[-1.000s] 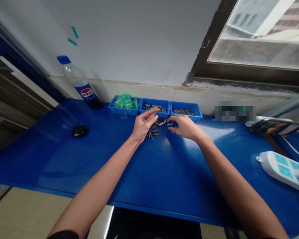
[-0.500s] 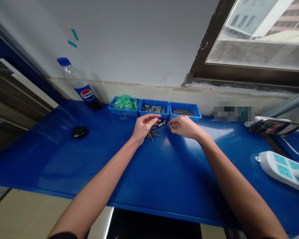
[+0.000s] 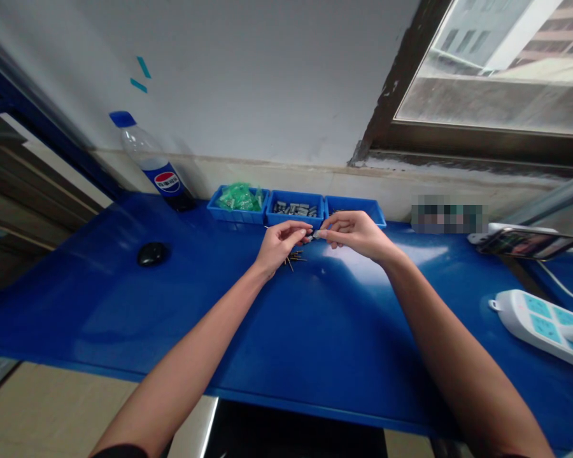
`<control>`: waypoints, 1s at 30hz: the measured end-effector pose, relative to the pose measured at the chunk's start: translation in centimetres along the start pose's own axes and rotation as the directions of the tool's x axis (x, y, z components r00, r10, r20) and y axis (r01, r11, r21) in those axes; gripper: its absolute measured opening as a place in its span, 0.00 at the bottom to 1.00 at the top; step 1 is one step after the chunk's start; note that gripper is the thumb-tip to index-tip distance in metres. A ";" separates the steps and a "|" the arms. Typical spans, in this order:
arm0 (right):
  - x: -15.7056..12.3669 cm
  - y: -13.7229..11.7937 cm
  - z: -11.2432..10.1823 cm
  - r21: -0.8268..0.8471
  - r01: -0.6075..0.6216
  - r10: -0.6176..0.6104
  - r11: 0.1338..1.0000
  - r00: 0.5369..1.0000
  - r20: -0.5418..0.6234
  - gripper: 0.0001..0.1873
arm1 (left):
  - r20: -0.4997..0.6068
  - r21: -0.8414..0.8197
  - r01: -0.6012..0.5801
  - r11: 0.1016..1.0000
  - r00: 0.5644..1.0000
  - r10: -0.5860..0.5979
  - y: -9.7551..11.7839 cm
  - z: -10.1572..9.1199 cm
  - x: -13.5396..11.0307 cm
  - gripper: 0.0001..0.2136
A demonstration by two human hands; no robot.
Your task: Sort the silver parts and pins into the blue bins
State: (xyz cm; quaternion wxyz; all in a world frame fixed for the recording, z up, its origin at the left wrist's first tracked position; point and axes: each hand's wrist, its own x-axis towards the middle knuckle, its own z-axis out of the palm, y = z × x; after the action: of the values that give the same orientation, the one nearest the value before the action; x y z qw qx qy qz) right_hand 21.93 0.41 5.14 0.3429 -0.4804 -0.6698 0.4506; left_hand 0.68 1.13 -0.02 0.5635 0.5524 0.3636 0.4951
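Observation:
My left hand [image 3: 277, 245] and my right hand [image 3: 354, 233] meet fingertip to fingertip above the blue table [image 3: 286, 331], just in front of three small blue bins. My right hand pinches a small silver part [image 3: 316, 235]. My left hand pinches something thin against it, too small to make out. Under the hands lies a small pile of thin metal pins [image 3: 295, 257]. The left bin [image 3: 239, 203] holds green bits, the middle bin [image 3: 295, 208] grey metal parts, and the right bin [image 3: 360, 206] is partly hidden by my right hand.
A Pepsi bottle [image 3: 153, 166] stands at the back left by the wall. A black mouse [image 3: 153, 253] lies left of my hands. At the right are a white power strip [image 3: 542, 326] and a phone [image 3: 530, 243] lying flat. A window is at upper right.
Both hands rose from the pile and came together; my right hand now holds a small silver part picked up from the table, and my left fingers have closed from open to a pinch.

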 end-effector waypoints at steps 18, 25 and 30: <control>0.4 2.1 0.4 -0.234 0.043 -0.023 0.971 0.996 0.087 0.07 | -0.049 -0.029 -0.023 0.999 0.999 0.022 -0.7 -0.2 0.4 0.17; 0.8 2.6 0.9 -0.550 0.168 -0.162 0.818 0.985 0.060 0.09 | 0.008 -0.017 -0.127 0.992 0.992 0.127 -0.9 -0.8 1.0 0.16; 0.8 3.3 1.0 -0.629 0.235 -0.190 0.741 0.972 0.139 0.21 | 0.050 0.040 -0.141 0.989 0.989 0.139 -0.4 -0.8 0.6 0.12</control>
State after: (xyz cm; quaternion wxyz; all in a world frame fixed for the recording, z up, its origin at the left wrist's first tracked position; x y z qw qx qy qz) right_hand 21.91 1.37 1.74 0.1850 -0.4738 -0.8444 0.1683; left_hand 0.11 2.00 -0.48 0.5238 0.6001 0.3212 0.5121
